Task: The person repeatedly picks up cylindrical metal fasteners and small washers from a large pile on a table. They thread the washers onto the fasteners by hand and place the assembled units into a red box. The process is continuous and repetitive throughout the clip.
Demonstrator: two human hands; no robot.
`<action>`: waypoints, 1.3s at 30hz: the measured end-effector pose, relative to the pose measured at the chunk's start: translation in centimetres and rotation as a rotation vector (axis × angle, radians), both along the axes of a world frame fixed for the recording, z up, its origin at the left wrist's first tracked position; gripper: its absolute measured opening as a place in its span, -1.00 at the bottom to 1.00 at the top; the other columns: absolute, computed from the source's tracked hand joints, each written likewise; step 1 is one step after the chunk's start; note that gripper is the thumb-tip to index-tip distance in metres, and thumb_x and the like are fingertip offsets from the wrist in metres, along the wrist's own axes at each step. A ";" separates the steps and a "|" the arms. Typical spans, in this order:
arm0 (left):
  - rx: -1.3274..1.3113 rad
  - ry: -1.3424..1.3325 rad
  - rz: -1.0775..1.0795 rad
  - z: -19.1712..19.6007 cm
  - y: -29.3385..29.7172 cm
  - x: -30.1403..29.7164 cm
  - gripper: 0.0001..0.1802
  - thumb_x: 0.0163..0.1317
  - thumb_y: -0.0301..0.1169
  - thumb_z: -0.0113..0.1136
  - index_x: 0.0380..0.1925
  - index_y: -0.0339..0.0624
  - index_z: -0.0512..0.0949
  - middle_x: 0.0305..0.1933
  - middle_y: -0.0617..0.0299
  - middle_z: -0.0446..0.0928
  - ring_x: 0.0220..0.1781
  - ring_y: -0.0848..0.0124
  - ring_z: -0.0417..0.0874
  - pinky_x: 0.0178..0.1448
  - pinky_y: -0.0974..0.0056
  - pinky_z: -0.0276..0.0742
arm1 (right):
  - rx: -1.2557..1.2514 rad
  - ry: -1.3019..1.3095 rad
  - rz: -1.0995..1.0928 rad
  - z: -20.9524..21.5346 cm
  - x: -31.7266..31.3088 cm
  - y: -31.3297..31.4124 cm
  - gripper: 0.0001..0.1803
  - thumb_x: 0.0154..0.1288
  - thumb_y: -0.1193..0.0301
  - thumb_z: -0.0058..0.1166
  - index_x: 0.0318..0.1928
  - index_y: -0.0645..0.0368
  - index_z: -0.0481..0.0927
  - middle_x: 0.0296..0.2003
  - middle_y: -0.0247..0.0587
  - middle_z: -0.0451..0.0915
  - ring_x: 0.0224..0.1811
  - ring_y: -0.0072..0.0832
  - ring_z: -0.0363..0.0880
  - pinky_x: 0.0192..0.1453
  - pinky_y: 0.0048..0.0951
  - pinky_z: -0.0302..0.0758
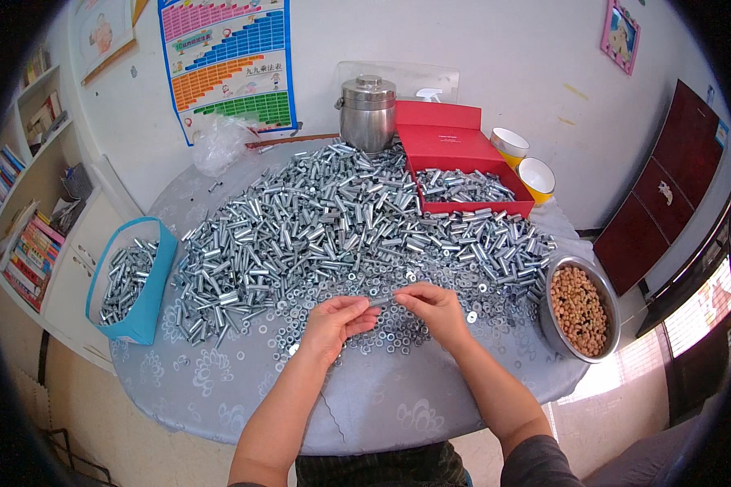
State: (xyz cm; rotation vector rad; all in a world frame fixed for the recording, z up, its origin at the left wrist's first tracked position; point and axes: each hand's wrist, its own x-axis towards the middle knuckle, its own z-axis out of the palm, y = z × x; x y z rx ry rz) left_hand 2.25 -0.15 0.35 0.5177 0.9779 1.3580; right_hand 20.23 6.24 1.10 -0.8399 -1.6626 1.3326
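Note:
A silver sleeve bolt (378, 301) lies level between my two hands, above the loose washers and nuts (357, 337) near the front of the table. My left hand (330, 326) grips one end between thumb and fingers, its other fingers curled. At the opposite end, my right hand (435, 312) pinches with thumb and forefinger; whether a small washer or nut is in that pinch is too small to tell. Behind both hands spreads a large heap of similar metal sleeves and bolts (300, 211).
Left stands a blue box (148, 304) of bolts; at the back, a red open box (471, 206) holds more. A steel pot (368, 114) and two yellow-white bowls (536, 176) are behind. A metal basin (612, 325) of brownish round pieces sits at the table's right edge.

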 end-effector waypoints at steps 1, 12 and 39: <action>-0.004 -0.005 -0.005 0.0 0.0 0.0 -0.80 0.11 -0.47 0.13 -0.29 -0.38 0.46 -0.30 -0.04 0.55 -0.34 0.35 0.62 -0.25 0.38 0.60 | 0.102 -0.069 -0.020 0.2 -0.1 -0.2 -0.84 0.13 0.44 0.10 -0.27 0.23 0.60 -0.40 -0.35 0.57 -0.34 -0.66 0.46 -0.26 -0.64 0.37; -0.033 -0.013 -0.124 -0.1 0.0 -0.2 -0.77 0.10 -0.47 0.13 -0.27 -0.41 0.45 -0.31 -0.05 0.54 -0.31 0.31 0.61 -0.21 0.34 0.60 | -0.029 -0.039 0.132 0.5 0.2 -0.2 -0.74 0.23 0.33 -0.03 -0.17 0.20 0.59 -0.36 -0.35 0.53 -0.30 -0.64 0.41 -0.17 -0.60 0.32; -0.006 -0.096 0.005 -0.9 0.3 -0.9 -0.80 0.10 -0.49 0.13 -0.30 -0.38 0.46 -0.30 -0.04 0.55 -0.37 0.36 0.62 -0.24 0.37 0.60 | 0.336 -0.307 0.020 0.2 0.5 0.1 -0.76 -0.10 0.45 0.24 -0.32 0.17 0.57 -0.42 -0.25 0.55 -0.38 -0.46 0.53 -0.32 -0.48 0.44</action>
